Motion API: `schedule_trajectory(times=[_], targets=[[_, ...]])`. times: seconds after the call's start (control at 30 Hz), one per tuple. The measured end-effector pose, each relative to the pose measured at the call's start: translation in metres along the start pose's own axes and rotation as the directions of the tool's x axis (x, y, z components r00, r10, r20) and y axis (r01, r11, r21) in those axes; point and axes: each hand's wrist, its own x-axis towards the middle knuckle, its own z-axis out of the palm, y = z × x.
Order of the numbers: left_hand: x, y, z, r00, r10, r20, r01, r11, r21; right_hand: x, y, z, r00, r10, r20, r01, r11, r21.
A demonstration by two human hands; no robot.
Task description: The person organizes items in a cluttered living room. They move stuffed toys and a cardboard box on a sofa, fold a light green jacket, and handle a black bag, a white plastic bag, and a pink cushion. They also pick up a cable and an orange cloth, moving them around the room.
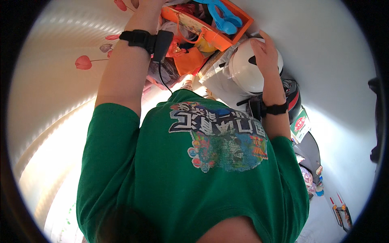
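My right hand (266, 54) lies against a white helmet (253, 71) with a clear visor, thumb and forefinger apart near its upper edge. Its other fingers are hard to make out. My left hand (152, 7) is mostly cut off by the top edge, so its fingers and anything in them are hidden. Just right of it, an orange open box (218, 39) is tilted and holds blue plastic snowball-maker tongs (223, 21). Below the box sits an orange piece (190, 60) among plastic bags and a yellow item (205, 45).
A black-and-red helmet (293, 97) is beside my right forearm, with a green-and-white printed box (301, 124) behind it. The pale wall (328, 76) rises at right. Flower decals (83, 62) mark the left surface. Black-and-red items (342, 212) are at lower right.
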Motion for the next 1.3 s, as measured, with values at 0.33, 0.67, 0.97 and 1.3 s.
schedule_trajectory(times=[0.33,0.67,0.97,1.3], targets=[[-0.053,-0.214,-0.071,0.844,-0.289,0.452,-0.382,0.267,0.885,-0.054,0.033,-0.017,0.998,0.043,-0.037,-0.033,0.968,0.249],[-0.12,-0.324,-0.048,0.965,-0.252,0.066,0.142,0.721,0.678,-0.066,0.043,0.044,0.945,-0.085,0.316,0.013,0.974,0.225],[-0.164,-0.222,-0.13,0.944,-0.26,-0.204,0.33,0.765,0.553,-0.008,0.116,0.232,0.781,-0.067,0.622,0.306,0.908,-0.287],[-0.242,-0.204,-0.177,0.837,-0.388,-0.385,0.439,0.897,0.051,0.0,0.175,0.33,0.663,0.163,0.73,0.439,0.705,-0.557]])
